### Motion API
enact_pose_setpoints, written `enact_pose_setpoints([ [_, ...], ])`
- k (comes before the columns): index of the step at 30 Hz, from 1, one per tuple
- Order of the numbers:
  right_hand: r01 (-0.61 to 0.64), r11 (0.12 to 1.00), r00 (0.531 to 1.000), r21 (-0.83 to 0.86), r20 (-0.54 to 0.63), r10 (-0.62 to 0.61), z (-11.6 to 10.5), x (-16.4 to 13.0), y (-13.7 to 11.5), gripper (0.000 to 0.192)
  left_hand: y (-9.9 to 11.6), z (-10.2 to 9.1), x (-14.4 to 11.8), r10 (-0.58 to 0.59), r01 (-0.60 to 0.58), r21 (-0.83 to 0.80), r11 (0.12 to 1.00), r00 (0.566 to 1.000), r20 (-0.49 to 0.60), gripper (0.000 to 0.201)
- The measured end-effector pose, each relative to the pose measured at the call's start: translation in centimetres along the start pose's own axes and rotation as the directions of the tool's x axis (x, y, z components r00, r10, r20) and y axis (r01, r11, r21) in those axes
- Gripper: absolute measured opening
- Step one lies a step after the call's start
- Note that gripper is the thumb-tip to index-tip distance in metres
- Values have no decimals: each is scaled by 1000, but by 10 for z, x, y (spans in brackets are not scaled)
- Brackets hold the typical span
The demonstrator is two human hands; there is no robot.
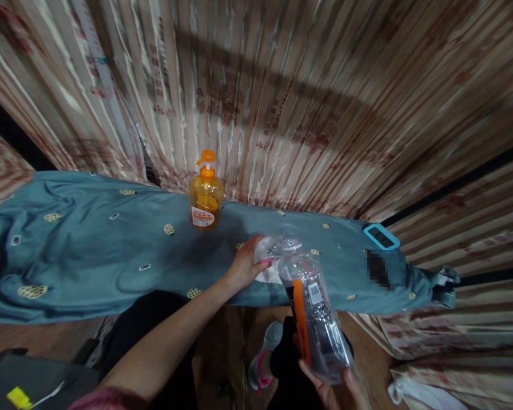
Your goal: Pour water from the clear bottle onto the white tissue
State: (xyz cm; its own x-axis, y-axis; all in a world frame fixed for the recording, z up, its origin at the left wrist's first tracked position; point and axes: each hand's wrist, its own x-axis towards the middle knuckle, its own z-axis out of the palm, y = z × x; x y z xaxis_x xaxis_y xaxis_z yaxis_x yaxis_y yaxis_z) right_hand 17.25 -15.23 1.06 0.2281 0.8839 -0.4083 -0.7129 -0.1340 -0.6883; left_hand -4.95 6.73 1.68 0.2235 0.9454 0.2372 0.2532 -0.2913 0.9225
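My right hand grips the base of a large clear plastic bottle with an orange and black label. The bottle is tilted, its neck toward the far side. No liquid can be made out in it. My left hand is closed on a small see-through and whitish thing, by the bottle's mouth; its exact kind is unclear. Under that hand a white sheet, like paper or tissue, shows on the cloth. An amber pump bottle with an orange pump head stands upright, apart from both hands.
A teal patterned cloth covers the long narrow surface before me. At its right lie a blue-rimmed digital display and a blurred-out dark patch. Striped curtains hang close behind. A dark seat with a yellow tag is at lower left.
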Motion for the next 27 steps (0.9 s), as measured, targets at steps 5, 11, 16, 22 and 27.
enact_pose_setpoints([
  [5, 39, 999, 999, -19, -9, -39, 6, -7, 0, 42, 0, -1, 1, -19, 19, -18, 1000, 1000, -1, 61],
  [11, 47, 998, 998, -31, -45, -49, 9, -10, 0, 41, 0, -2, 1, 9, -9, -22, 1000, 1000, 18, 60],
  [16, 85, 996, 992, -37, -89, -88, 4, -11, 1, 38, -3, -1, 1, 35, -34, -38, 999, 999, 9, 60],
  [22, 109, 991, 988, -82, -98, -117, 4, -15, -3, 40, -11, 2, 2, 56, -56, -29, 998, 998, -11, 63],
  [27, 109, 990, 989, -91, -91, -117, 8, -18, -7, 36, -10, 2, 2, 73, -73, -41, 996, 997, 3, 61],
])
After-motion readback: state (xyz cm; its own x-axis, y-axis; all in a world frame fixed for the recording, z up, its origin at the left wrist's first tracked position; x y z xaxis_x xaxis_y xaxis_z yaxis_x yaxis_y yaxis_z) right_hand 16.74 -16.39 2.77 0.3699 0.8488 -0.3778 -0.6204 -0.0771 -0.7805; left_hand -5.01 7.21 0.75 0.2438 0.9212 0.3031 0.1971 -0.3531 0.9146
